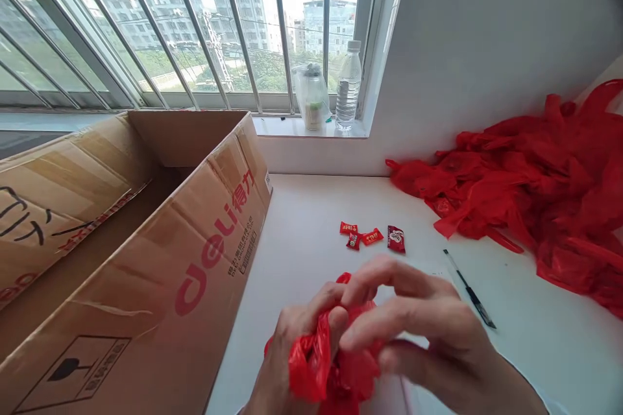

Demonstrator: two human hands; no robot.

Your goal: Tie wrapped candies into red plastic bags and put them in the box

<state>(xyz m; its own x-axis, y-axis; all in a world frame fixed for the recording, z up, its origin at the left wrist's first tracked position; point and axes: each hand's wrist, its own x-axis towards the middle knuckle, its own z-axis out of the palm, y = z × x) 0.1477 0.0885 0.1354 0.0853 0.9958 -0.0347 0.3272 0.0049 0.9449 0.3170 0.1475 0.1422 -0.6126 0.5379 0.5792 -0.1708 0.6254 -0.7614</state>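
Note:
A crumpled red plastic bag (310, 363) is bunched up at the bottom middle, above the white table. My left hand (287, 343) is closed around it, its thumb and fingers pressing into the gathered plastic. My right hand (428, 318) reaches in from the right, fingers curved and apart, with the fingertips over the bag and close to the left thumb. Slight blur on those fingertips hides whether they touch the plastic. Beyond the hands lie several small red candy packets (372, 237) and a darker red packet (396, 239).
A large open cardboard box (214, 240) stands along the left. Red plastic bags (506, 175) are heaped at the right by the wall. A black pen (470, 288) lies near my right hand. On the windowsill are a water bottle (348, 87) and a bagged jar (312, 97).

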